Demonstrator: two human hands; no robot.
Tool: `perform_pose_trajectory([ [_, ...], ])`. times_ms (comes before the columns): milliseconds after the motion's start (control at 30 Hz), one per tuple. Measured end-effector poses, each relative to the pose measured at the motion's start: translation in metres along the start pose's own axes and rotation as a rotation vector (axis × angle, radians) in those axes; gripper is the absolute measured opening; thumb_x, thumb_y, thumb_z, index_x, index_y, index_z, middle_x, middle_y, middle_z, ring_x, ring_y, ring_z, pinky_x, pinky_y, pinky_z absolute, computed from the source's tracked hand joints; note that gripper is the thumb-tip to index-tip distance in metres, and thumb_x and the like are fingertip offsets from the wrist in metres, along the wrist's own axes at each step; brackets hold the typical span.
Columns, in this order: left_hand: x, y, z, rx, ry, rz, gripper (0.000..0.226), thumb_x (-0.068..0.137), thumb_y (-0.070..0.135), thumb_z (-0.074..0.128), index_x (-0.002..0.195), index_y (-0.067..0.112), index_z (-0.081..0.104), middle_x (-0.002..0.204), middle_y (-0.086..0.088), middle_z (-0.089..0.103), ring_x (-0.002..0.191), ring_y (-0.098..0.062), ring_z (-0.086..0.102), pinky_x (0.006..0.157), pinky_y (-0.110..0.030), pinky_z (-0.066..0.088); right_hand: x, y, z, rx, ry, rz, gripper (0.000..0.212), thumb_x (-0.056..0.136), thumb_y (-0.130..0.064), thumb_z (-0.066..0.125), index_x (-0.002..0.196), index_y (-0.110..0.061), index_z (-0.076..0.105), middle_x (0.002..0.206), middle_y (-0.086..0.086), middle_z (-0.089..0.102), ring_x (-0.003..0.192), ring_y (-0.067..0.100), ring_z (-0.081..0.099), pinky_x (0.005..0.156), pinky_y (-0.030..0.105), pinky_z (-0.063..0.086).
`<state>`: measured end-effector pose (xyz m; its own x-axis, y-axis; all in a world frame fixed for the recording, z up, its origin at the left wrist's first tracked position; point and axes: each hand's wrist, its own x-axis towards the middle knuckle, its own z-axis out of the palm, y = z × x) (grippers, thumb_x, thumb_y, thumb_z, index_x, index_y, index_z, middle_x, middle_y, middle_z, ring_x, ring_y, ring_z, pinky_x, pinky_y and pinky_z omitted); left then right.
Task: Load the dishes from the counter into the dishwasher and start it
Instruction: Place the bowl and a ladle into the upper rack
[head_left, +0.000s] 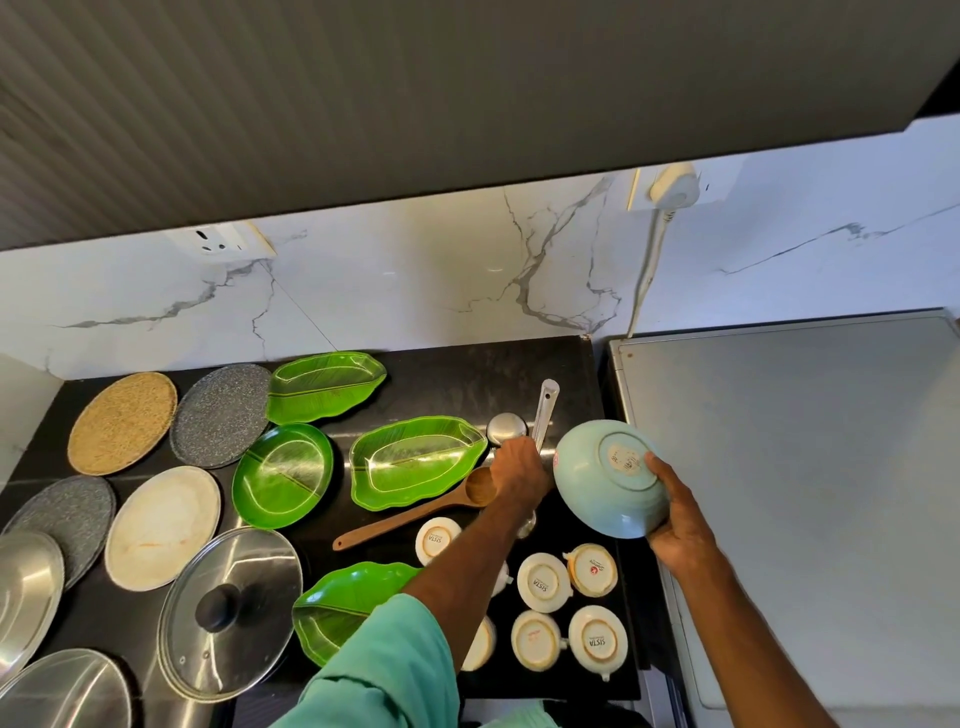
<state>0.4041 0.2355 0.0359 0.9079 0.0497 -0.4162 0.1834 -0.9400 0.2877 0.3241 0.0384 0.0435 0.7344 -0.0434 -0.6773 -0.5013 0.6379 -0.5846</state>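
Note:
My right hand (680, 525) grips a pale blue bowl (597, 488) by its rim, tilted so that its labelled base faces me, above the right end of the black counter (457, 374). My left hand (519, 475) is curled round the handle of a steel ladle (545, 410) that lies on the counter beside a wooden spoon (415, 514). Several green leaf-shaped plates (415, 462) lie to the left of it. Several white cups (543, 582) stand upside down near the front edge, below my hands.
A grey flat appliance top (805, 467) fills the right side, touching the counter's end. At the left lie round mats (122, 421), a white plate (161, 525), a glass lid (228, 608) and steel lids (26, 587). A dark cabinet (415, 104) hangs overhead.

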Motion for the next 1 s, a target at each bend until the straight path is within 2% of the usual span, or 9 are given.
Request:
perform_pose_trajectory([
  [133, 0.000, 0.000, 0.000, 0.008, -0.024, 0.007, 0.030, 0.095, 0.028, 0.065, 0.118, 0.009, 0.060, 0.114, -0.011, 0.064, 0.108, -0.031, 0.067, 0.081, -0.038, 0.055, -0.001, 0.005, -0.003, -0.002, 0.016, -0.005, 0.043, 0.093, -0.034, 0.065, 0.131, -0.015, 0.065, 0.128, 0.014, 0.068, 0.123, 0.034, 0.060, 0.107, 0.062, 0.043],
  [233, -0.002, 0.002, -0.003, 0.007, -0.024, 0.016, 0.029, 0.098, 0.024, 0.059, 0.123, 0.010, 0.053, 0.121, -0.011, 0.059, 0.112, -0.033, 0.065, 0.088, -0.043, 0.056, -0.004, 0.009, -0.004, -0.009, 0.033, -0.010, 0.043, 0.093, -0.033, 0.065, 0.131, -0.014, 0.065, 0.127, 0.014, 0.069, 0.123, 0.034, 0.061, 0.106, 0.058, 0.046],
  [400, -0.004, 0.007, -0.012, -0.202, 0.022, -0.077, 0.033, 0.095, 0.023, 0.056, 0.123, 0.010, 0.043, 0.121, -0.016, 0.065, 0.110, -0.038, 0.066, 0.090, -0.043, 0.053, -0.014, 0.009, 0.007, 0.043, 0.022, -0.014, 0.032, 0.095, -0.033, 0.061, 0.122, -0.018, 0.069, 0.117, 0.009, 0.073, 0.106, 0.026, 0.068, 0.082, 0.045, 0.061],
  [500, -0.006, -0.003, -0.020, -0.243, 0.042, -0.084, 0.031, 0.093, 0.025, 0.057, 0.119, 0.010, 0.047, 0.116, -0.014, 0.065, 0.105, -0.036, 0.067, 0.086, -0.044, 0.057, -0.018, 0.009, 0.014, 0.047, 0.015, -0.013, 0.032, 0.095, -0.033, 0.061, 0.123, -0.018, 0.069, 0.119, 0.010, 0.073, 0.107, 0.026, 0.068, 0.080, 0.044, 0.062],
  [600, -0.006, -0.022, -0.030, -0.140, 0.060, -0.035, 0.025, 0.092, 0.023, 0.056, 0.111, 0.007, 0.060, 0.112, -0.015, 0.067, 0.105, -0.037, 0.067, 0.085, -0.043, 0.056, -0.019, 0.008, 0.020, 0.039, -0.003, -0.014, 0.031, 0.096, -0.032, 0.060, 0.122, -0.019, 0.069, 0.117, 0.009, 0.073, 0.104, 0.024, 0.070, 0.077, 0.043, 0.062],
  [700, -0.017, -0.049, -0.042, -0.056, 0.062, -0.021, 0.021, 0.089, 0.021, 0.058, 0.102, 0.005, 0.065, 0.103, -0.012, 0.069, 0.095, -0.033, 0.068, 0.077, -0.037, 0.055, -0.023, 0.012, 0.026, 0.044, -0.011, -0.023, 0.034, 0.097, -0.033, 0.058, 0.127, -0.018, 0.067, 0.120, 0.010, 0.072, 0.107, 0.026, 0.069, 0.078, 0.044, 0.062],
  [767, -0.025, -0.072, -0.046, -0.020, 0.074, 0.004, 0.019, 0.090, 0.022, 0.058, 0.099, 0.005, 0.062, 0.100, -0.012, 0.065, 0.091, -0.031, 0.062, 0.074, -0.036, 0.046, -0.024, 0.016, 0.028, 0.041, -0.007, -0.024, 0.039, 0.096, -0.035, 0.060, 0.130, -0.018, 0.065, 0.122, 0.011, 0.071, 0.112, 0.028, 0.067, 0.081, 0.045, 0.061],
  [933, -0.039, -0.116, -0.045, 0.038, 0.102, 0.018, 0.016, 0.090, 0.024, 0.056, 0.082, 0.013, 0.048, 0.090, -0.011, 0.057, 0.085, -0.031, 0.056, 0.066, -0.037, 0.037, -0.029, 0.027, 0.032, 0.036, -0.018, 0.009, 0.044, 0.093, -0.037, 0.063, 0.133, -0.018, 0.062, 0.126, 0.013, 0.069, 0.120, 0.033, 0.063, 0.086, 0.051, 0.059],
  [1000, -0.046, -0.121, -0.048, 0.034, 0.110, 0.026, 0.017, 0.091, 0.025, 0.054, 0.082, 0.011, 0.050, 0.084, -0.007, 0.051, 0.078, -0.026, 0.049, 0.063, -0.036, 0.035, -0.032, 0.030, 0.034, 0.033, -0.017, 0.009, 0.044, 0.092, -0.037, 0.065, 0.132, -0.018, 0.064, 0.126, 0.014, 0.069, 0.120, 0.034, 0.063, 0.087, 0.052, 0.058],
])
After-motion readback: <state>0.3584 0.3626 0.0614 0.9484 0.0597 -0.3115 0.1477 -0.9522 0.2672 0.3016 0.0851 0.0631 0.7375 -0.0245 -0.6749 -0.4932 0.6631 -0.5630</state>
